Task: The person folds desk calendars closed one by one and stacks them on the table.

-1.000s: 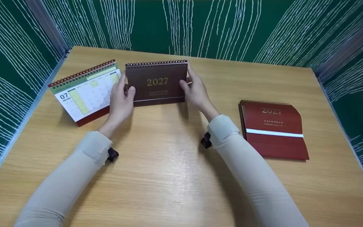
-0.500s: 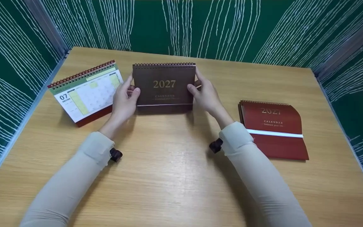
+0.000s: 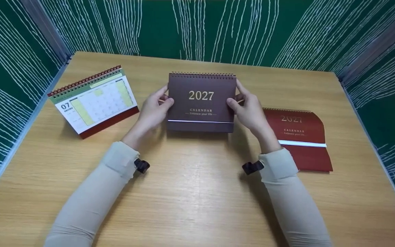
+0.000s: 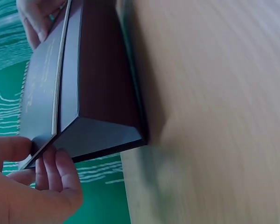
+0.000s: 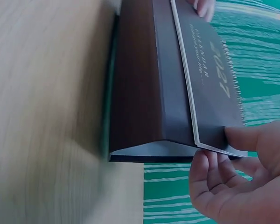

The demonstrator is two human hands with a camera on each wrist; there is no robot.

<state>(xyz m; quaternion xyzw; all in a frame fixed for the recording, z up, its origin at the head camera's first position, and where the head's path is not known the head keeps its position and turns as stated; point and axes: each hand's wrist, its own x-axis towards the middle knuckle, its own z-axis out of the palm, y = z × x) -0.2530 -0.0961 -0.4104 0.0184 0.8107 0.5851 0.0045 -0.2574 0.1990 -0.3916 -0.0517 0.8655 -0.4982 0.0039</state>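
Head view, brown calendar (image 3: 201, 103), gold-lettered, spiral-bound

Green, white-streaked panels (image 3: 159, 27) and grey corner posts (image 3: 46, 31) around a wooden table (image 3: 190, 206) suggest a booth-like workspace.

From the head-view centre, a flat, pale wood-grain table (image 3: 194, 206) extends toward 6 o'clock. At 9 o'clock, a red-based, spiral-bound paper calendar (image 3: 103, 103) stands tilted, displaying page 07. At 3 o'clock, a red, spiral-bound 2027 calendar (image 3: 309, 157) bears a white crosswise strip. At 12 o'clock: a green, white-streaked wall panel (image 3: 159, 31).
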